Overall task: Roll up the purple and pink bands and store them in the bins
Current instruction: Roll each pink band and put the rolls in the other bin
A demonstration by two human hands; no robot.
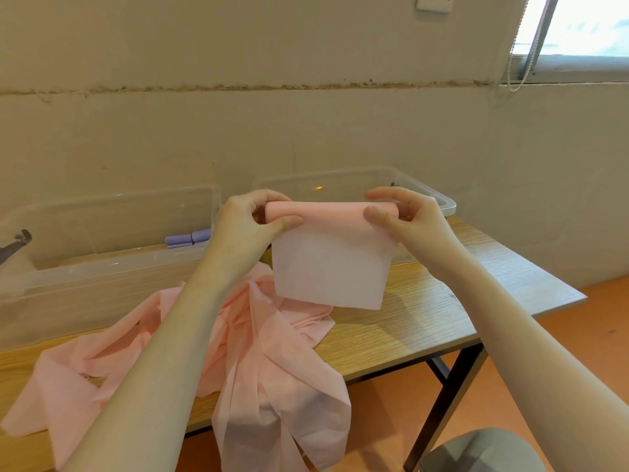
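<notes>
1. The left hand [248, 216] pinches the left end of a partly rolled pink band [328, 253], thumb in front and fingers curled over the top.
2. The right hand [405, 212] pinches the right end the same way; the two hands are apart, one at each end of the roll.
3. The roll's long axis runs left to right, level, held in the air above the table [425, 321] and in front of the bins.
4. From the roll a flat unrolled length hangs straight down, its lower edge just above the tabletop.
5. A heap of loose pink bands [238, 362] lies crumpled on the table below the hands, with one part spilling over the near edge.
6. A clear plastic bin [102, 267] at the left holds rolled purple bands [187, 238] near its right end.
7. A second clear bin [439, 199] stands behind the hands on the right; its contents are hidden by the band.
8. The table is wood-grain with dark metal legs, set against a pale wall, on an orange floor [595, 318].
9. A window [585, 25] with a bead cord shows at the upper right.
</notes>
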